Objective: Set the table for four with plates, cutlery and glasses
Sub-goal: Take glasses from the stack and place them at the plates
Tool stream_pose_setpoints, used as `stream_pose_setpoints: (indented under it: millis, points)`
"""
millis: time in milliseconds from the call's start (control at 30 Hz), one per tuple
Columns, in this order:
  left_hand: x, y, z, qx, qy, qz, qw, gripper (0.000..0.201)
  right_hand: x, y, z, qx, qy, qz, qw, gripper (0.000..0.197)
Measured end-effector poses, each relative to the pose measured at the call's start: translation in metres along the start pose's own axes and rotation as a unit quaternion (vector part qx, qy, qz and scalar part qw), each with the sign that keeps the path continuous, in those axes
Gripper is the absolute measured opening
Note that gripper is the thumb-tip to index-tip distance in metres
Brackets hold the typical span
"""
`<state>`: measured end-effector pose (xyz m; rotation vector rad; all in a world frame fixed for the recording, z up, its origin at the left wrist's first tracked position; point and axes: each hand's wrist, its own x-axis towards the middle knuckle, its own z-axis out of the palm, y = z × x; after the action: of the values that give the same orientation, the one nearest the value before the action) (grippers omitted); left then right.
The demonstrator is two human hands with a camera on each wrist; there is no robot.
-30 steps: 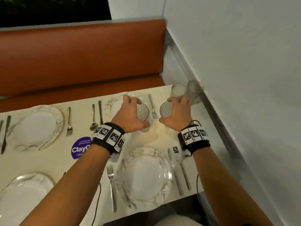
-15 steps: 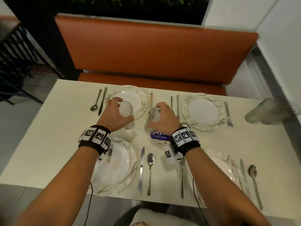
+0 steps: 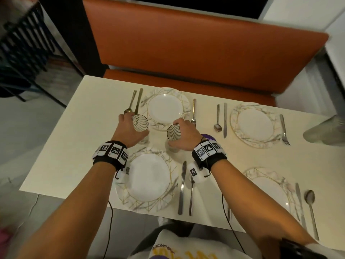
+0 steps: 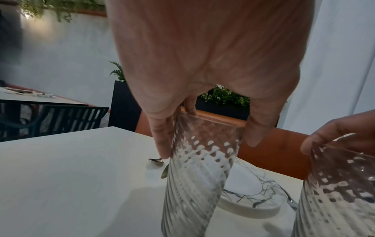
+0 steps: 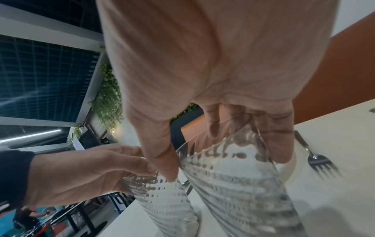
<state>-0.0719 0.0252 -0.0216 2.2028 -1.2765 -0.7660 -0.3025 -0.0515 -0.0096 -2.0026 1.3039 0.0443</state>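
A restaurant or café dining area: an orange upholstered booth seat (image 3: 196,43) backs the white bench (image 3: 65,146), a second laid table with dark slatted chairs (image 4: 54,118) stands beyond, and planters with greenery (image 4: 223,97) line the wall.

Two ribbed glasses (image 3: 140,122) (image 3: 174,132) upright between marbled plates (image 3: 165,108) (image 3: 149,177)

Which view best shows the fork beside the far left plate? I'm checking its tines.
The right wrist view: the silver fork lies close, tines clear. The head view shows it small, tines hidden. The left wrist view hardly shows it.
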Motion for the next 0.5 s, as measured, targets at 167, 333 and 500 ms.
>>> stream_pose_setpoints:
  millis: [167,333,500]
  points:
    - [0.005,-0.002,-0.003,-0.004,0.010,0.006,1.000,0.095,0.001,-0.004,0.002,-0.029,-0.021,0.018,0.999,0.087]
    - [0.013,0.001,-0.006,-0.002,0.005,-0.009,1.000,0.096,-0.004,-0.001,-0.001,-0.064,-0.036,0.033,0.997,0.089]
    - [0.015,0.004,-0.007,-0.007,0.007,-0.019,1.000,0.098,-0.011,0.003,-0.004,-0.072,-0.049,0.045,0.995,0.090]
